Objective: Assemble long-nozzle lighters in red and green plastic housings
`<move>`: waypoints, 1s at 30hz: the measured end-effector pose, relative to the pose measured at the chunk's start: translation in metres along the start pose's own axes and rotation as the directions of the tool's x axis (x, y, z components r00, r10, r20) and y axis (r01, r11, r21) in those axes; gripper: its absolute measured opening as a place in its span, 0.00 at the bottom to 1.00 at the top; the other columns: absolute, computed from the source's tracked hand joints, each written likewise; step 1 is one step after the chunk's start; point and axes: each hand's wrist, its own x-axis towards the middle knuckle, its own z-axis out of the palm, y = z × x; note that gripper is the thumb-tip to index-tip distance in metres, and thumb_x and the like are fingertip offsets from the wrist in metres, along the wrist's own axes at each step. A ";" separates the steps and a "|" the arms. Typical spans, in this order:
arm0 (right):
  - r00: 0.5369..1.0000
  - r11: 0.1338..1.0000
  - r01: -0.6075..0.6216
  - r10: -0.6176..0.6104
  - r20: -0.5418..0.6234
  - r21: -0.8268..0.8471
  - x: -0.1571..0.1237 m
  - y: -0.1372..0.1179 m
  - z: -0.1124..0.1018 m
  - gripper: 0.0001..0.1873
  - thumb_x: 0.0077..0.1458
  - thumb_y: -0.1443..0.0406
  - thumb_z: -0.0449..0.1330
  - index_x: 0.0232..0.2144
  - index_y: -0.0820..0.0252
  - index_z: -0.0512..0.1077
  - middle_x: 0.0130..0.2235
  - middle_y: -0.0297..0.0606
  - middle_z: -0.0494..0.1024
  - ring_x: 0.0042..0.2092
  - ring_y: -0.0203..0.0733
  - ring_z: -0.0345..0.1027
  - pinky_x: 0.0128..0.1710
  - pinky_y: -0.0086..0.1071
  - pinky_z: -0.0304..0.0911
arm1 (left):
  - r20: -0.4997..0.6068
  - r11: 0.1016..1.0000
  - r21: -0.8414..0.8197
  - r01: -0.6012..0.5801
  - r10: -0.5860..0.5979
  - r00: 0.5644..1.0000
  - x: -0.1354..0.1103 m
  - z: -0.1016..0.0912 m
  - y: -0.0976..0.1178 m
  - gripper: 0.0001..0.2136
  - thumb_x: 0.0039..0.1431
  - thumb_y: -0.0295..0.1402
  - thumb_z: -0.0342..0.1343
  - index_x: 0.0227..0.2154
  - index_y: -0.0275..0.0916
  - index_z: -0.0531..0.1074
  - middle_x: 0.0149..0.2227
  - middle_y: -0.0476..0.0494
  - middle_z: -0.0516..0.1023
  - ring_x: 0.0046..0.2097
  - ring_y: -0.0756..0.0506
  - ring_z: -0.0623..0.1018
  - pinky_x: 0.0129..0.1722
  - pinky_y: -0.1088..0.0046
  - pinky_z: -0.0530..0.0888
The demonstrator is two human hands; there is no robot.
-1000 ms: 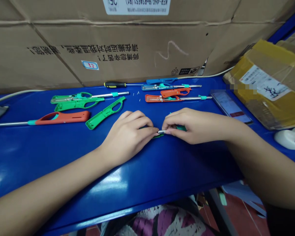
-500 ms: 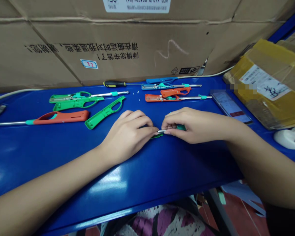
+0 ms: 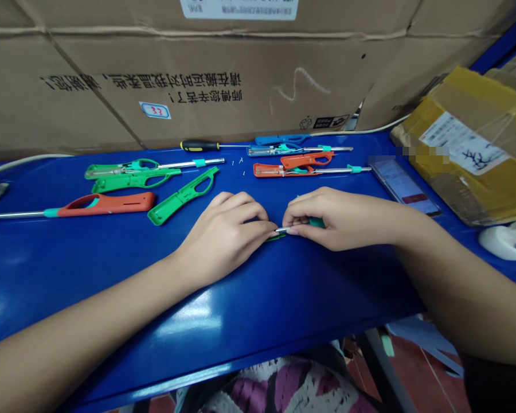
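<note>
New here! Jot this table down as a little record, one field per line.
right hand: pinches a small metal piece
left hand: fingertips at the piece's other end, grip partly hidden
beside left hand: green shell
far side: screwdriver, opened blue lighter, opened orange lighter
left side: red-orange lighter
right side: phone, taped box

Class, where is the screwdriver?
In the head view, the screwdriver lies at the table's back, left of centre, before the carton; it points right, towards the blue lighter.
</note>
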 end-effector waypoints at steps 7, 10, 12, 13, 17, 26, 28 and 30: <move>0.998 0.995 0.015 -0.020 -0.053 -0.096 0.002 0.009 0.004 0.06 0.60 0.69 0.57 0.37 0.60 0.75 0.38 0.38 0.78 0.39 0.40 0.71 0.38 0.32 0.60 | 0.047 0.997 -0.024 0.076 -0.075 0.996 -0.002 -0.002 0.002 0.10 0.69 0.37 0.56 0.43 0.41 0.80 0.44 0.42 0.79 0.44 0.43 0.75 0.41 0.64 0.65; 0.998 0.994 0.035 -0.039 -0.040 -0.104 0.003 0.011 0.006 0.05 0.60 0.69 0.58 0.36 0.60 0.74 0.38 0.38 0.77 0.39 0.40 0.71 0.38 0.32 0.60 | 0.053 0.996 -0.043 0.079 -0.077 0.996 -0.004 -0.001 0.003 0.10 0.69 0.37 0.55 0.45 0.40 0.80 0.45 0.43 0.80 0.45 0.43 0.75 0.43 0.64 0.66; 0.999 0.994 0.039 -0.042 -0.023 -0.102 0.003 0.011 0.005 0.04 0.60 0.69 0.59 0.36 0.60 0.74 0.37 0.37 0.78 0.39 0.40 0.71 0.38 0.32 0.60 | 0.053 0.996 -0.051 0.074 -0.072 0.996 -0.004 0.001 0.004 0.10 0.69 0.36 0.55 0.45 0.40 0.80 0.46 0.43 0.80 0.45 0.43 0.75 0.43 0.64 0.66; 0.999 0.994 0.038 -0.040 -0.017 -0.100 0.003 0.010 0.005 0.04 0.60 0.69 0.59 0.36 0.60 0.75 0.37 0.36 0.78 0.38 0.40 0.71 0.38 0.32 0.59 | 0.056 0.996 -0.054 0.071 -0.068 0.996 -0.004 0.001 0.004 0.10 0.69 0.37 0.56 0.45 0.41 0.80 0.46 0.44 0.80 0.45 0.43 0.75 0.43 0.65 0.66; 0.999 0.996 0.038 -0.038 -0.005 -0.083 0.004 0.009 0.005 0.02 0.60 0.68 0.61 0.36 0.60 0.75 0.36 0.35 0.77 0.38 0.39 0.70 0.37 0.31 0.58 | 0.083 0.997 -0.052 0.063 -0.058 0.995 -0.006 0.002 0.004 0.13 0.66 0.42 0.59 0.45 0.40 0.79 0.45 0.44 0.81 0.45 0.43 0.75 0.43 0.64 0.66; 0.999 0.997 0.047 -0.047 0.004 -0.067 0.007 0.010 0.011 0.02 0.61 0.68 0.61 0.35 0.60 0.74 0.36 0.34 0.76 0.38 0.38 0.70 0.38 0.31 0.57 | 0.166 0.976 -0.144 0.165 -0.141 0.976 -0.008 0.005 0.003 0.08 0.68 0.37 0.57 0.44 0.43 0.79 0.44 0.47 0.80 0.46 0.44 0.76 0.43 0.65 0.66; 0.999 0.996 0.051 -0.052 -0.002 -0.075 0.007 0.009 0.012 0.02 0.62 0.69 0.61 0.35 0.60 0.74 0.36 0.34 0.76 0.39 0.38 0.70 0.39 0.31 0.58 | 0.164 0.973 -0.160 0.166 -0.139 0.977 -0.008 0.006 0.003 0.08 0.68 0.37 0.57 0.45 0.44 0.79 0.44 0.47 0.80 0.46 0.44 0.76 0.43 0.65 0.66; 0.998 0.995 0.056 -0.057 -0.006 -0.081 0.006 0.009 0.012 0.03 0.62 0.69 0.61 0.35 0.60 0.74 0.36 0.34 0.76 0.39 0.38 0.69 0.39 0.31 0.58 | 0.152 0.970 -0.180 0.164 -0.137 0.979 -0.008 0.008 0.002 0.08 0.68 0.36 0.57 0.45 0.43 0.79 0.44 0.46 0.80 0.46 0.44 0.76 0.44 0.65 0.67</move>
